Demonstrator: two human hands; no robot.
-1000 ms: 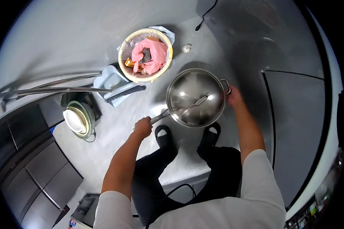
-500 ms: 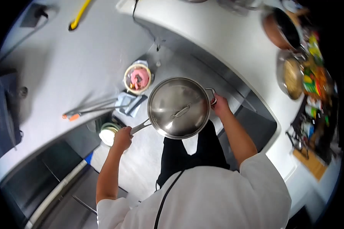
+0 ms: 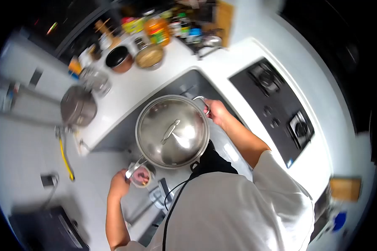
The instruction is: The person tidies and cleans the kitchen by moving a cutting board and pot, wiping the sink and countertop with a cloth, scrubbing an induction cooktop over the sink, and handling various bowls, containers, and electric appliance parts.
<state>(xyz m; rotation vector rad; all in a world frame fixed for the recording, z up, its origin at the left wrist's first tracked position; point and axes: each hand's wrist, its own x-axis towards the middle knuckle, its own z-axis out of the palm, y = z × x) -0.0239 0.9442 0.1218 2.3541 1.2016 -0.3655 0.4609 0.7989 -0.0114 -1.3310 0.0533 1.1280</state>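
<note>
A large steel pan with a domed steel lid [image 3: 172, 132] is held up in front of my body, seen from above. My left hand [image 3: 120, 183] is closed around its long handle at the lower left. On the opposite side, my right hand [image 3: 215, 111] grips the small loop handle. The lid lies on the pan, and its own handle [image 3: 170, 131] is untouched. Below the long handle, the waste bin [image 3: 148, 180] with a pink bag shows on the floor, partly covered by the pan and my hand.
A black gas hob [image 3: 272, 113] is set in the white counter at the right. Along the back counter stand a brown pot [image 3: 120, 59], a bowl [image 3: 150, 56], an oil bottle [image 3: 157, 30], glassware and a dark lidded pot [image 3: 78, 106]. A dustpan [image 3: 157, 197] lies below.
The view has turned right, bringing the hob and back counter in. The pan has been lifted up off the floor area with both hands still on its handles.
</note>
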